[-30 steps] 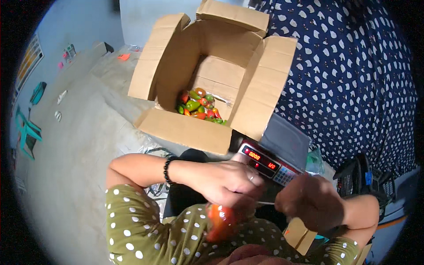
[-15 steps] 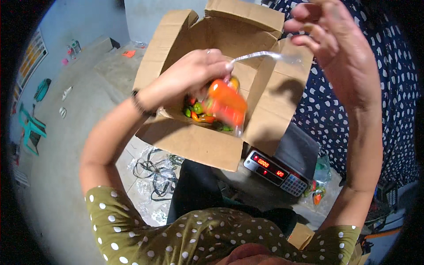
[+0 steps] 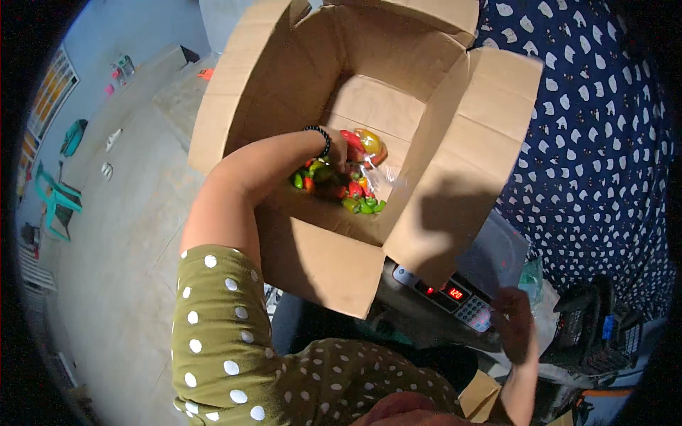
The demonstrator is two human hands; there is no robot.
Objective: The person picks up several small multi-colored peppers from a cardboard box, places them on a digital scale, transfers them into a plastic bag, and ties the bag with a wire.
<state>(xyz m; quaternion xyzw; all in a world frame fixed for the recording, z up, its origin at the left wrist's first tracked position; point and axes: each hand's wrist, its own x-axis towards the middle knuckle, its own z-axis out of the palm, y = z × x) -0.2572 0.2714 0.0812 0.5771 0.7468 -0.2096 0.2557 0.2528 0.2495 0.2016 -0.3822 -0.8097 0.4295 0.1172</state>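
My left hand [image 3: 339,149], with a black bead bracelet at the wrist, reaches down into an open cardboard box [image 3: 312,259]. It touches a clear plastic bag of red and yellow peppers [image 3: 369,142]; its fingers are mostly hidden, so its grip does not show. Under and around the hand lie more peppers, red and orange ones and green ones [image 3: 367,206], some in clear plastic. My right hand [image 3: 515,323] is low on the right, beside the keypad of a digital scale [image 3: 455,295]. Shadow and blur hide how its fingers are set.
The box's right flap overhangs the scale's grey platform [image 3: 497,248]. A dark blue patterned cloth [image 3: 582,142] hangs at the right, above a black plastic basket [image 3: 590,326]. Far left on the floor stands a green chair [image 3: 57,199].
My left hand has lowered the bag of peppers into the box. My right hand has come down from above the box's right side to beside the scale.
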